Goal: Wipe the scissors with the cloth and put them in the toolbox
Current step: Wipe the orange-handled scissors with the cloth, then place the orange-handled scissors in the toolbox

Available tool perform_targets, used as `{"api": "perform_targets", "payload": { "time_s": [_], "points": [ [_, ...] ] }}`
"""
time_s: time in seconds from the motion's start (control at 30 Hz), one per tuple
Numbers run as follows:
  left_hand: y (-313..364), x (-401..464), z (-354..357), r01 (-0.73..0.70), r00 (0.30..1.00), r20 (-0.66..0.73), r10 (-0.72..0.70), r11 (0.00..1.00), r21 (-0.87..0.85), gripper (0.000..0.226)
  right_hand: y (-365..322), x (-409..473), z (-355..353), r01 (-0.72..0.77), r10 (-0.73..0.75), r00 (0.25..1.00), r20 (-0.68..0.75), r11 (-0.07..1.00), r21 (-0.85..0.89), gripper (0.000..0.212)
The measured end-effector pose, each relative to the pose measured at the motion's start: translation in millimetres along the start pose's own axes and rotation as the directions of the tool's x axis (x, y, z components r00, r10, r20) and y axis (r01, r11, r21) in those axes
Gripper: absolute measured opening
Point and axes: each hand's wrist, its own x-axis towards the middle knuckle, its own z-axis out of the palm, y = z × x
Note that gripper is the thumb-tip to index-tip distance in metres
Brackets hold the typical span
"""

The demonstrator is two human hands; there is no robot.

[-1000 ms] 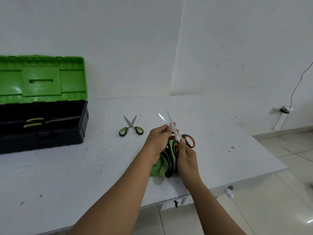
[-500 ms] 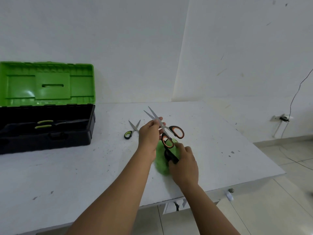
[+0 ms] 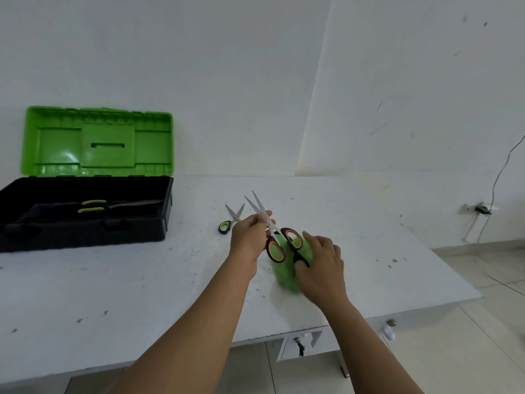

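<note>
Head view: scissors held above the cloth, toolbox open at far left.
Right hand [image 3: 321,265] rests on the green cloth [image 3: 287,277] on the table [image 3: 142,294], fingers loose, motion-blurred. Left hand [image 3: 250,237] pinches the orange-handled scissors [image 3: 272,228] by the blades, tips slightly apart, pointing up and away. Beyond lie green-handled scissors [image 3: 231,218]; farther left, the toolbox [image 3: 85,211], lid up, with a green-handled tool inside.
</note>
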Motion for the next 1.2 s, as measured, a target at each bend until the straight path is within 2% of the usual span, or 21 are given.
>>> {"api": "perform_targets", "payload": {
  "time_s": [0.1,0.2,0.33,0.77,0.9,1.07,1.2],
  "points": [
    [5.9,-5.9,-4.6,0.003,1.0,0.029,-0.003,1.0,-0.018,0.025,-12.2,-3.0,-6.5,0.086,-0.064,0.992,-0.11,0.973,0.212,0.053],
    [10.4,-12.7,-8.6,0.022,0.998,0.053,-0.018,0.998,-0.062,0.026,-26.3,-8.3,-7.6,0.157,-0.141,0.987,-0.071,0.927,0.341,0.038],
    [13.7,-18.7,-17.7,0.023,0.997,0.079,-0.018,0.998,-0.064,0.027,-29.8,-14.5,-2.6,0.24,-0.228,0.971,-0.077,0.932,0.272,0.046],
    [12.4,-9.8,-43.0,-0.007,0.994,0.106,0.012,0.999,-0.045,0.024,-53.5,-16.0,5.7,0.237,-0.195,0.967,-0.164,0.923,0.303,0.019],
    [13.8,-10.8,-52.3,-0.063,0.982,0.184,0.038,0.989,0.132,0.031,-61.2,-12.6,15.4,0.204,-0.157,0.975,-0.158,0.914,0.351,0.027],
    [19.4,-3.3,-65.5,-0.117,0.985,0.156,0.072,0.946,0.303,0.039,-70.5,-5.8,27.4,0.154,-0.133,0.987,-0.085,0.936,0.316,0.018],
    [27.3,-0.5,-78.2,-0.187,0.976,0.174,0.128,0.906,0.379,0.024,-80.9,2.5,28.8,0.139,-0.131,0.99,-0.048,0.956,0.26,0.028]
  ]
}}
